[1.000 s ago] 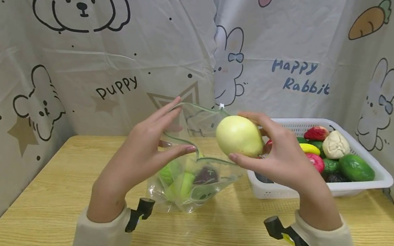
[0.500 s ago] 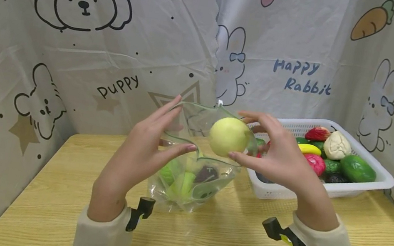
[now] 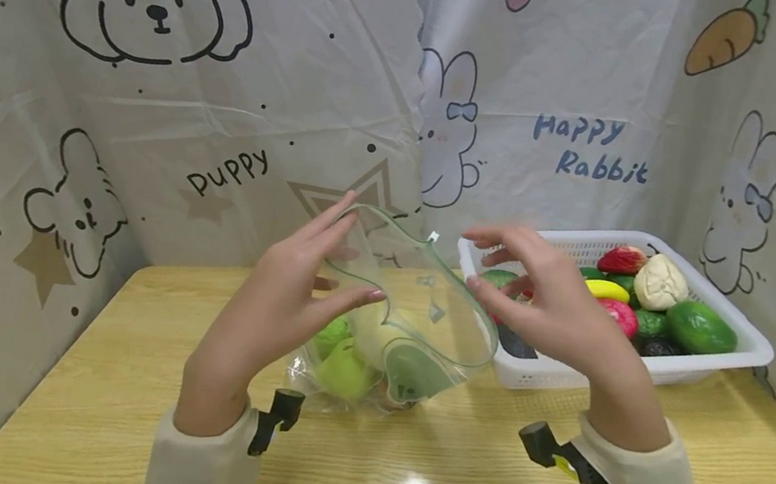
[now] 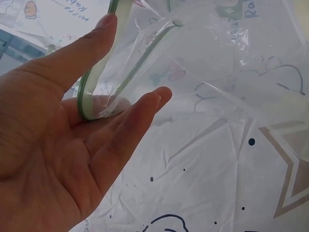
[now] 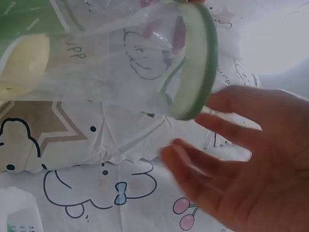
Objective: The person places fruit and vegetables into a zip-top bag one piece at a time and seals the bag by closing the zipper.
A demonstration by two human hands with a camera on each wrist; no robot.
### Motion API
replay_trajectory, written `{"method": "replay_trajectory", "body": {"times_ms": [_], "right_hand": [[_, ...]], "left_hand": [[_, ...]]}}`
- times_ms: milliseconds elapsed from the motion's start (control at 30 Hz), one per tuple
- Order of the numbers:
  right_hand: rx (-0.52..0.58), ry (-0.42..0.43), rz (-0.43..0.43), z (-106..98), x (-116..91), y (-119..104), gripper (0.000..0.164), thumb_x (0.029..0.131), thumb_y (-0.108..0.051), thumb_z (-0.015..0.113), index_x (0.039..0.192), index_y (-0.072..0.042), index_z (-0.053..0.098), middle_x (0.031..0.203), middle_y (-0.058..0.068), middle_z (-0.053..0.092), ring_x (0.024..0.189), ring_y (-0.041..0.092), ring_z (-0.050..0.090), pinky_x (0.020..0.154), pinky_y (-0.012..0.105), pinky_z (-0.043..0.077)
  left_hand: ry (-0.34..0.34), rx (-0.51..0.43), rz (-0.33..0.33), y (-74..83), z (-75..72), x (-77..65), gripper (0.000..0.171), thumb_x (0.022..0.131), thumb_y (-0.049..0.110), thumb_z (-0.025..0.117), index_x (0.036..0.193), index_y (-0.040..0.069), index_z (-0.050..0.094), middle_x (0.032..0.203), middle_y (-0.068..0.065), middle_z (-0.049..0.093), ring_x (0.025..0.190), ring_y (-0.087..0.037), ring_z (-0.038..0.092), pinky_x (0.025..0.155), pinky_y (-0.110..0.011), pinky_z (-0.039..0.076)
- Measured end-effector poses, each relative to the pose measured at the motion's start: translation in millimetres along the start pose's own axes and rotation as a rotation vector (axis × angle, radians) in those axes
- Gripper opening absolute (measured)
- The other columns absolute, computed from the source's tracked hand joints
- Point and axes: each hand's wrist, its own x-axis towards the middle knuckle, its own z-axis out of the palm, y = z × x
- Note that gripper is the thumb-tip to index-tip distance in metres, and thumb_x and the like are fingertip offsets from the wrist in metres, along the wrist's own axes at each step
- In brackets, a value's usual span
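Note:
A clear zip bag [image 3: 443,299] with a green rim stands on the table, its mouth spread and tilted right. My left hand [image 3: 285,285] holds the bag's left rim between thumb and fingers; in the left wrist view the rim's corner [image 4: 86,108] lies in that grip. A pale yellow fruit [image 5: 31,65] is inside the bag, blurred in the head view behind the plastic. Light green produce [image 3: 343,372] lies low in the bag, near a printed green panel [image 3: 414,371]. To the right of the mouth my right hand [image 3: 544,297] is empty, its fingers loosely bent.
A white plastic basket [image 3: 705,373] stands at the back right, behind my right hand. It holds a large green fruit [image 3: 699,327], a whitish lumpy one [image 3: 661,282], a yellow one [image 3: 606,290] and other produce. Printed cloth [image 3: 244,98] hangs around the wooden table [image 3: 185,412].
My right hand has let go of the yellow fruit, which has gone down into the bag. The bag's mouth now leans to the right. My left hand has hardly moved.

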Motion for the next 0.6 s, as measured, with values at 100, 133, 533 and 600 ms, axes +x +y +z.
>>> {"method": "replay_trajectory", "body": {"times_ms": [100,133,533,600], "right_hand": [[-0.008,-0.135,0.021,2.0,2.1,-2.8,0.031,0.088,-0.019,0.062,0.119,-0.014,0.058,0.119,0.009,0.062,0.093,0.019,0.064,0.07,0.042,0.06],[-0.015,-0.166,0.031,2.9,2.9,-4.0,0.027,0.088,-0.021,0.062,0.114,-0.015,0.06,0.115,0.008,0.064,0.09,0.018,0.065,0.07,0.043,0.06],[0.073,-0.049,0.172,9.4,25.8,-11.8,0.014,0.086,-0.005,0.062,0.099,-0.006,0.064,0.077,0.011,0.07,0.054,0.012,0.063,0.047,0.026,0.056],[0.09,0.025,0.161,8.0,44.4,-18.9,0.015,0.086,-0.004,0.06,0.1,-0.004,0.064,0.078,0.015,0.07,0.054,0.015,0.063,0.045,0.023,0.054]], "left_hand": [[0.007,0.008,-0.002,-1.2,-4.7,-2.4,0.08,0.08,0.039,0.068,0.145,0.011,0.031,0.158,0.002,0.017,0.106,-0.015,0.06,0.073,-0.028,0.06],[0.01,0.011,-0.002,-1.4,-6.2,-3.1,0.08,0.08,0.039,0.068,0.145,0.011,0.031,0.158,0.001,0.017,0.106,-0.015,0.06,0.073,-0.028,0.06],[0.117,0.031,-0.036,-12.5,-16.1,-5.5,0.08,0.079,0.042,0.068,0.143,0.007,0.035,0.156,-0.007,0.025,0.085,-0.014,0.067,0.072,-0.031,0.06],[0.132,0.034,-0.076,-14.6,-19.9,-7.4,0.08,0.08,0.044,0.067,0.144,0.008,0.035,0.155,-0.008,0.027,0.072,-0.012,0.068,0.072,-0.032,0.06]]}}
